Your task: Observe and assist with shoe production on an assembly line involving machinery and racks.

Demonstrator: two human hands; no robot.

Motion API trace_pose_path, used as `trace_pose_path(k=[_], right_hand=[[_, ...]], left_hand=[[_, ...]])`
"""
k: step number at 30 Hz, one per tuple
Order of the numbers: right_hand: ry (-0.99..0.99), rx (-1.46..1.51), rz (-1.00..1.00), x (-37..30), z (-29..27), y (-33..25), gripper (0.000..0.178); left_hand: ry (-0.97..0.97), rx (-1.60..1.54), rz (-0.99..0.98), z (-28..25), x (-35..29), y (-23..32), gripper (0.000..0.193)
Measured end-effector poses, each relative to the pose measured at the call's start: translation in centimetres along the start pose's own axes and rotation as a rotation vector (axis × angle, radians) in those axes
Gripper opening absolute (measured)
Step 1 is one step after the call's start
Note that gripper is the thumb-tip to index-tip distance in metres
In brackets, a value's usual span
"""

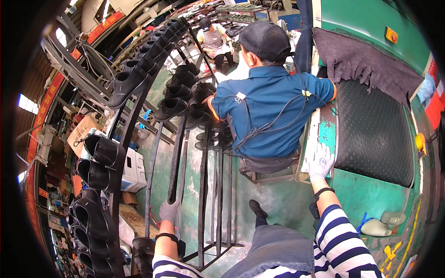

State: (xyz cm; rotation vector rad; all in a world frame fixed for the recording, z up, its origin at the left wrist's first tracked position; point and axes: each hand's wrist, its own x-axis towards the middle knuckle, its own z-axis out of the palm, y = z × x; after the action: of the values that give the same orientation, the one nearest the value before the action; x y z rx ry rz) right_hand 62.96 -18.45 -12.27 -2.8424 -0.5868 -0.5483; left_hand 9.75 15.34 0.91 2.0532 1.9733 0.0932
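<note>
My left hand (168, 211), in a pale grey glove, is closed round the near end of a dark metal rail (175, 169) of a shoe rack. Black shoes (172, 107) stand in pairs farther along that rack. My right hand (321, 162), in a white glove, lies with its fingers stretched out on the worn green edge (327, 132) of a machine. Nothing shows in its grasp. Just to its right is a black dimpled conveyor belt (373, 134), which runs under a ragged dark cloth flap (371, 62).
A co-worker in a blue shirt (273, 111) sits directly ahead, between rack and machine. Another rack of black shoes (95, 217) curves along the left. Shoe lasts (376, 227) lie on the machine at lower right. A second person (215, 41) sits farther back.
</note>
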Motion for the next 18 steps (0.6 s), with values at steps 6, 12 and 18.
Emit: trace_pose_path(k=[6,12,18], right_hand=[[0.009,0.014,-0.006,0.0,-0.8,-0.5,0.049],[0.004,0.007,-0.002,0.1,-0.7,-0.6,0.049],[0.026,0.021,-0.008,0.0,-0.6,-0.5,0.048]], left_hand=[[-0.008,0.005,-0.021,-0.2,0.1,0.1,0.048],[-0.001,0.022,-0.007,0.4,0.8,-1.0,0.05],[-0.004,0.062,-0.022,0.5,0.9,-1.2,0.052]])
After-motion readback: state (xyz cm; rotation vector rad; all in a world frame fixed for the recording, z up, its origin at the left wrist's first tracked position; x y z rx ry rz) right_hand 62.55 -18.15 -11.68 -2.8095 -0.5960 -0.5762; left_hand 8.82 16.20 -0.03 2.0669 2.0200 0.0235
